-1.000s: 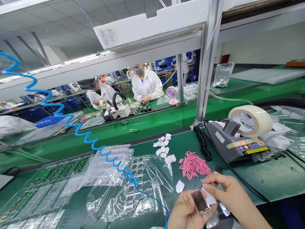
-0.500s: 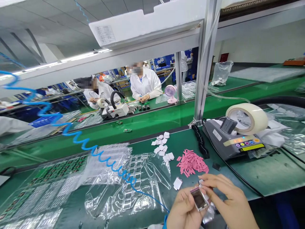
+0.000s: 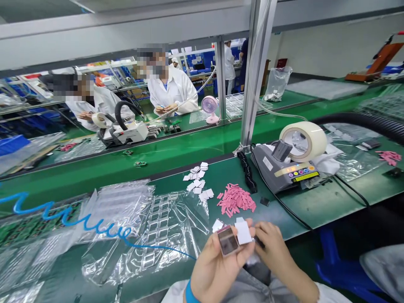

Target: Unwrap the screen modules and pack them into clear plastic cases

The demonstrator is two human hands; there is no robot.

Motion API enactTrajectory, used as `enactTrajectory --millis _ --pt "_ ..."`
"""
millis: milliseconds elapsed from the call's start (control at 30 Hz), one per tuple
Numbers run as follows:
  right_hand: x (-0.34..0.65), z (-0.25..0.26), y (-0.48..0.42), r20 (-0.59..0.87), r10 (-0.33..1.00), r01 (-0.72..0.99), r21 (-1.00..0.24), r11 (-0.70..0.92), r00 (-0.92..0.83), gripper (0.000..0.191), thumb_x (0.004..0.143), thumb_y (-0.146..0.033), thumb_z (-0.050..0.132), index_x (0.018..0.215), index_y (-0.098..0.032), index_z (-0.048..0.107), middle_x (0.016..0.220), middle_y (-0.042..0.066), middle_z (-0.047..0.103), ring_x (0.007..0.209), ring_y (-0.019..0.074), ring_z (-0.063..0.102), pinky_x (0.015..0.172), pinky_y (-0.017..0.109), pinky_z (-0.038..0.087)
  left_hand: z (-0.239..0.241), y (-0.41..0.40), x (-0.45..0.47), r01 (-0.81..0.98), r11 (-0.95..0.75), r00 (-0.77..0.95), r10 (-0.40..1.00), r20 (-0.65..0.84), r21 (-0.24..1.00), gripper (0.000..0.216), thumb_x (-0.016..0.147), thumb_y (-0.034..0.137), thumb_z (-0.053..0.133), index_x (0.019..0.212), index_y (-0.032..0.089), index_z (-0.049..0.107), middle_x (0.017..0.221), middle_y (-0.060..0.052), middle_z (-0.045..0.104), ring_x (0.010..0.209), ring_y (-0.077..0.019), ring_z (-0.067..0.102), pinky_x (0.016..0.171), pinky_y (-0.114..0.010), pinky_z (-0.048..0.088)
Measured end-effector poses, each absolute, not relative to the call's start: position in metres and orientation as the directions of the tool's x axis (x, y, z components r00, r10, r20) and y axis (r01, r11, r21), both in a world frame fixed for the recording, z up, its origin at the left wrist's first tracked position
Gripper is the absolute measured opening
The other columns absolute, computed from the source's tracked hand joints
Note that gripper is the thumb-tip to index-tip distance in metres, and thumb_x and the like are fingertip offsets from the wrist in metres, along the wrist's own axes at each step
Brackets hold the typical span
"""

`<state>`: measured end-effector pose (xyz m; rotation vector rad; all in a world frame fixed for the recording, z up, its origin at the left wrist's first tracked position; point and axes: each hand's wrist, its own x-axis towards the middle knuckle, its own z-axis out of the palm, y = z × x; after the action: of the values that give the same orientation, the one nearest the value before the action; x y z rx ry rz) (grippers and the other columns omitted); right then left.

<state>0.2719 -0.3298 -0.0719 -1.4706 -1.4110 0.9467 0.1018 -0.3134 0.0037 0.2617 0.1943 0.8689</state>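
Far left, on the table (image 3: 75, 269): green circuit boards (image 3: 31, 229), with a blue coiled hose (image 3: 124, 235) hanging across in front of them. Next, a clear celled tray (image 3: 154, 235) under crumpled film, then loose white squares (image 3: 206, 194) in small clusters.

Our left hand (image 3: 210, 265) comes next, palm up, fingers closed around a small framed panel (image 3: 228, 242), dark face towards us, tilted. So the panel sits off the table, in that grasp. Beyond it lies a heap of pink strips (image 3: 236, 200). Just right of the panel, a white piece (image 3: 243, 232) rests against the left fingers; whether it joins the panel, we cannot tell.

Our right hand (image 3: 273, 246) is just beside, fingers curled; something dark shows at its fingertips, but what they grip, if anything, we cannot tell.

Right of the heap, a grey dispenser (image 3: 271, 168) with a tape roll (image 3: 318, 143).

We judge the step in hand to be close handling of panel and white piece; the next move calls for a firm left hold and light right fingertips.
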Motion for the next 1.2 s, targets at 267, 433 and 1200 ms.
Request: enactTrajectory --millis 267,433,1200 --pt "0.283 -0.010 -0.323 -0.095 0.951 -0.363 -0.910 -0.203 -0.293 0.036 0.075 -0.050 0.057 0.095 -0.022 0.069 0.097 0.007 0.063 0.094 0.0219 0.058 0.083 0.035 0.045 0.012 -0.319 0.113 -0.626 0.710 0.744 0.667 -0.024 0.324 0.029 0.080 0.032 0.062 0.100 0.013 0.069 0.112 -0.012 0.068 0.111 -0.0239 0.059 0.096 -0.033 0.042" --pt "0.273 -0.010 -0.324 -0.075 0.905 -0.567 -0.757 -0.325 -0.418 0.028 0.066 -0.046 0.070 0.085 -0.025 0.072 0.101 0.005 0.063 0.094 0.0215 0.059 0.085 0.034 0.044 0.015 -0.316 0.115 -0.544 0.775 0.806 0.589 -0.057 0.321 0.031 0.077 0.032 0.066 0.101 0.012 0.068 0.109 -0.013 0.070 0.106 -0.0225 0.062 0.093 -0.032 0.044" --pt "0.294 0.000 -0.313 0.026 0.987 -0.451 -0.887 0.095 0.155 0.034 0.072 -0.049 0.069 0.097 -0.026 0.064 0.079 0.002 0.062 0.073 0.0154 0.058 0.068 0.027 0.050 0.015 -0.324 0.117 -0.361 0.916 0.896 0.392 -0.206 0.174 0.036 0.079 0.043 0.059 0.102 0.016 0.065 0.120 -0.009 0.060 0.126 -0.0303 0.042 0.096 -0.045 0.036"
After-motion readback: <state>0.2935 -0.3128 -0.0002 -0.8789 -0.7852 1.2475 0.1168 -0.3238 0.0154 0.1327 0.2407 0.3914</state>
